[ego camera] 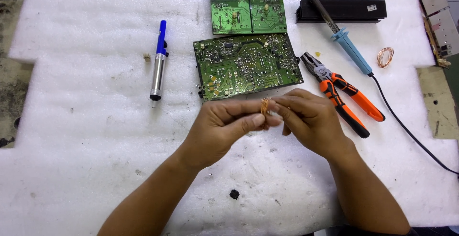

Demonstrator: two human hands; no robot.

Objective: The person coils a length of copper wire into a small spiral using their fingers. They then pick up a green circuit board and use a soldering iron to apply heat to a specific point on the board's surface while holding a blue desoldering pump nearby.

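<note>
1. Toward the left edge of the white foam sheet (86,135) lies a blue and silver solder sucker (158,61), tip pointing to the near side, with a tiny pale part (147,57) just beside it.
2. The left hand (222,123) is raised over the middle of the sheet, its thumb and fingertips pressed together on a small bundle of copper wire (265,107).
3. That bundle sits between the two hands, just in front of the nearer circuit board (246,64); a second green circuit board (247,4) lies behind it at the far edge.
4. I judge the wire to be very light and soft, easy to bend or snag, and springy enough to unravel. It is best pinched at the body of the coil with the fingertips, not pulled by a loose strand.
5. The right hand (311,119) meets it from the other side, fingers curled and pinching the same bundle.
6. A small black crumb (234,194) rests on the near part of the sheet.
7. To the right lie orange-handled pliers (342,95), a blue-handled soldering iron (342,37) resting against a black finned block (340,10), and another small copper coil (385,57) near the right edge.
</note>
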